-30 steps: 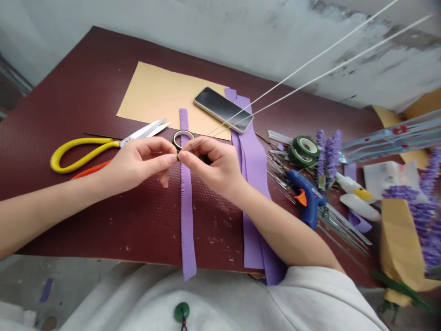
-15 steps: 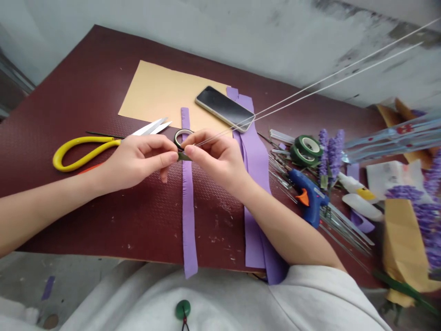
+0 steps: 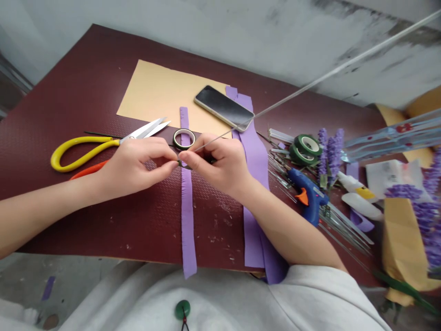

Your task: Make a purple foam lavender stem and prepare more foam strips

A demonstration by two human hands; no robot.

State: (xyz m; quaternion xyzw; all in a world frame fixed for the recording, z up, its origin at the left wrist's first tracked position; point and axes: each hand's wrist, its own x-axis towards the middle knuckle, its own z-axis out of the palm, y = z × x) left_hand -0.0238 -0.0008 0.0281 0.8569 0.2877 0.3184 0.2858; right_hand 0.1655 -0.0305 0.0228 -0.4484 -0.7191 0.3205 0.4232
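Observation:
My left hand (image 3: 143, 163) pinches a short bit of dark green tape (image 3: 185, 166) between thumb and forefinger. My right hand (image 3: 220, 165) is closed on the near end of a thin pale wire (image 3: 310, 85), its fingertips meeting those of my left hand at the tape. The wire runs up and away to the right, over the phone. Just behind the fingertips stands a roll of green tape (image 3: 183, 139) on a fringed purple strip (image 3: 188, 220). Scissors (image 3: 138, 133) with yellow and red handles lie beside my left hand, partly covered by it.
A phone (image 3: 223, 106) rests on a tan sheet (image 3: 161, 87) and purple paper (image 3: 255, 184). To the right are more green tape rolls (image 3: 305, 149), a blue glue gun (image 3: 308, 195), loose wires (image 3: 344, 230), purple flowers (image 3: 330, 149) and a wrapped bouquet (image 3: 401, 243).
The two wires, apart before, now show nearly as one line. Both hands have shifted slightly down, with the right turned a little, and the tape roll shows more fully.

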